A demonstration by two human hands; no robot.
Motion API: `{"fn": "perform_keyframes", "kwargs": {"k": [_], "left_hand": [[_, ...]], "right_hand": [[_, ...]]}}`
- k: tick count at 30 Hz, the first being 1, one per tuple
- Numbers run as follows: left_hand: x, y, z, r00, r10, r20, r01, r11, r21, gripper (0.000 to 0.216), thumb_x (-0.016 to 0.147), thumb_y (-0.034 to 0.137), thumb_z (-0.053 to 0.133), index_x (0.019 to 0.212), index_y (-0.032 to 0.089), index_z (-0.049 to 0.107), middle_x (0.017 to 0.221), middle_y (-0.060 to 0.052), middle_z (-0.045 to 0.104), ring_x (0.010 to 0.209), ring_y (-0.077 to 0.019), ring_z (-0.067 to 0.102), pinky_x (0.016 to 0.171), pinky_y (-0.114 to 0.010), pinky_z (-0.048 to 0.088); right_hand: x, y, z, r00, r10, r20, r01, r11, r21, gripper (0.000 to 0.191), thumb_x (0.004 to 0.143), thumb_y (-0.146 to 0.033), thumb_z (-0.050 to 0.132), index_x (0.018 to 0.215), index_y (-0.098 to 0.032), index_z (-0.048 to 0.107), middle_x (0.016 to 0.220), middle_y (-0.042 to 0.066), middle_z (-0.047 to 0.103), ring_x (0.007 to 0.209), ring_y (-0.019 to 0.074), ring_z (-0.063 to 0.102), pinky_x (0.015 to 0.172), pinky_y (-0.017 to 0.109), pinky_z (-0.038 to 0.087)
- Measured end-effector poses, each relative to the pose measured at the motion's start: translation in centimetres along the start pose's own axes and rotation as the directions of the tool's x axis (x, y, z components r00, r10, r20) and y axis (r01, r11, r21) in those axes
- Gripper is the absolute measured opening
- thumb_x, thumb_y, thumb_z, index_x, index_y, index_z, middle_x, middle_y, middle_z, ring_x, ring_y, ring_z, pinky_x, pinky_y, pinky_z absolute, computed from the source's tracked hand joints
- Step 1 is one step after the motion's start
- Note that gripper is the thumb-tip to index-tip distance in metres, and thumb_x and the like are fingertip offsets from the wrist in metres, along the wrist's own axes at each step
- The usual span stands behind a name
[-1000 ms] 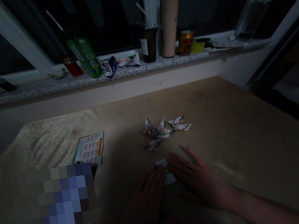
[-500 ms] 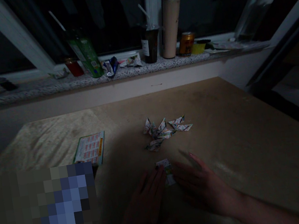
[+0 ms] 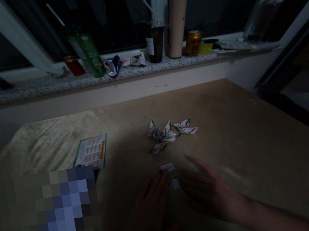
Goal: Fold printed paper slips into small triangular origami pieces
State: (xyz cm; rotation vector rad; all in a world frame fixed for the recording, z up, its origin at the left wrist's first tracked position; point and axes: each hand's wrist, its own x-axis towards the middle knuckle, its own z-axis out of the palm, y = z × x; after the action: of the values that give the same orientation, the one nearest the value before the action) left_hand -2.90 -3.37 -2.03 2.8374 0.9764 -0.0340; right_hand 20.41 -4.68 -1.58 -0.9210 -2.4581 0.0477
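Observation:
A small piece of printed paper (image 3: 175,184) lies flat on the table between my hands. My left hand (image 3: 152,200) reaches in from the lower left with its fingers stretched out, the tips resting on the paper's left edge. On the other side, my right hand (image 3: 205,189) lies open with its fingertips at the right edge and the thumb raised apart. Just beyond the paper sits a cluster of folded paper pieces (image 3: 167,133) with pointed wings, printed in a similar way. It is dim, and my left palm sits in deep shadow.
A printed card (image 3: 92,150) lies to the left on the brown table (image 3: 233,134). Blurred-out squares cover the lower left corner. Along the windowsill (image 3: 58,84) stand a green bottle (image 3: 91,57), a dark cup with a straw (image 3: 156,47), a tall flask (image 3: 178,20) and an orange can (image 3: 193,43).
Both hands keep nearly the same pose around the paper. The whole view has shifted very slightly.

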Motion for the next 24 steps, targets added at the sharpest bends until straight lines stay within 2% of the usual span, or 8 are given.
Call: {"fn": "perform_keyframes", "kwargs": {"k": [3,6,10,13,15,18,22,24], "left_hand": [[0.0,-0.1,0.2,1.000,0.005,0.013,-0.005,1.000,0.011,0.082,0.085,0.064,0.027,0.144,0.010,0.007,0.149,-0.013,0.017,0.134,-0.0279,0.020,0.109,-0.043,0.011],[0.0,-0.2,0.5,1.000,-0.005,0.009,0.005,1.000,0.015,0.080,0.086,0.062,0.028,0.144,0.010,0.009,0.149,-0.013,0.017,0.134,-0.0285,0.021,0.108,-0.044,0.010],[-0.1,-0.2,0.2,1.000,0.009,-0.011,-0.008,1.000,0.009,0.081,0.086,0.061,0.028,0.144,0.009,0.005,0.149,-0.013,0.018,0.135,-0.0276,0.018,0.109,-0.045,0.005],[-0.2,-0.1,-0.2,1.000,0.009,-0.003,-0.009,1.000,0.008,0.080,0.086,0.060,0.029,0.144,0.010,0.005,0.149,-0.012,0.019,0.134,-0.0271,0.019,0.109,-0.044,0.005],[-0.2,-0.1,-0.3,1.000,0.007,0.000,-0.007,1.000,0.015,0.080,0.087,0.060,0.028,0.144,0.010,0.004,0.149,-0.012,0.018,0.135,-0.0267,0.018,0.109,-0.044,0.003],[-0.2,-0.1,0.0,1.000,0.007,-0.015,-0.006,0.999,0.040,0.081,0.086,0.062,0.024,0.144,0.009,0.004,0.149,-0.012,0.016,0.135,-0.0263,0.017,0.108,-0.045,0.000],[-0.2,-0.1,0.6,0.999,0.003,-0.052,0.001,0.997,0.077,0.080,0.087,0.061,0.023,0.144,0.008,0.007,0.149,-0.013,0.017,0.135,-0.0264,0.016,0.108,-0.044,-0.001],[-0.2,0.0,0.6,0.998,-0.014,-0.059,0.019,0.996,0.086,0.079,0.087,0.060,0.023,0.144,0.008,0.008,0.149,-0.013,0.015,0.136,-0.0264,0.013,0.108,-0.044,-0.002]], "right_hand": [[0.2,-0.1,-0.3,1.000,0.025,0.016,-0.026,0.999,0.041,0.024,0.090,-0.023,0.048,0.111,-0.019,0.059,0.109,0.002,0.067,0.115,0.0187,0.051,0.113,0.049,0.010],[0.5,0.0,-1.0,0.991,0.016,0.132,-0.025,0.998,0.064,0.032,0.089,-0.022,0.048,0.120,-0.017,0.053,0.119,0.005,0.062,0.123,0.0206,0.044,0.113,0.050,0.012],[1.2,0.3,-1.7,0.946,0.091,0.312,-0.113,0.992,0.053,0.067,0.085,-0.032,0.052,0.141,-0.010,0.024,0.145,0.013,0.030,0.134,0.0249,0.023,0.112,0.051,0.007],[1.6,0.5,-1.9,0.920,0.119,0.374,-0.153,0.986,0.061,0.071,0.084,-0.039,0.051,0.143,-0.014,0.019,0.148,0.011,0.022,0.136,0.0251,0.017,0.111,0.051,0.003],[1.8,0.6,-2.0,0.920,0.116,0.375,-0.152,0.986,0.069,0.069,0.085,-0.041,0.050,0.142,-0.015,0.022,0.147,0.011,0.025,0.136,0.0251,0.019,0.111,0.051,0.001],[2.4,0.9,-1.9,0.937,0.088,0.339,-0.120,0.990,0.076,0.063,0.085,-0.043,0.050,0.138,-0.014,0.032,0.141,0.012,0.037,0.133,0.0248,0.028,0.112,0.050,0.001],[3.0,1.4,-0.9,0.973,0.059,0.222,-0.071,0.996,0.045,0.049,0.086,-0.041,0.050,0.125,-0.012,0.051,0.124,0.012,0.057,0.123,0.0237,0.044,0.113,0.046,0.004],[3.1,1.7,-0.3,0.988,0.021,0.154,-0.026,0.999,0.035,0.046,0.086,-0.041,0.050,0.120,-0.011,0.055,0.119,0.013,0.061,0.119,0.0241,0.048,0.113,0.047,0.009]]}}
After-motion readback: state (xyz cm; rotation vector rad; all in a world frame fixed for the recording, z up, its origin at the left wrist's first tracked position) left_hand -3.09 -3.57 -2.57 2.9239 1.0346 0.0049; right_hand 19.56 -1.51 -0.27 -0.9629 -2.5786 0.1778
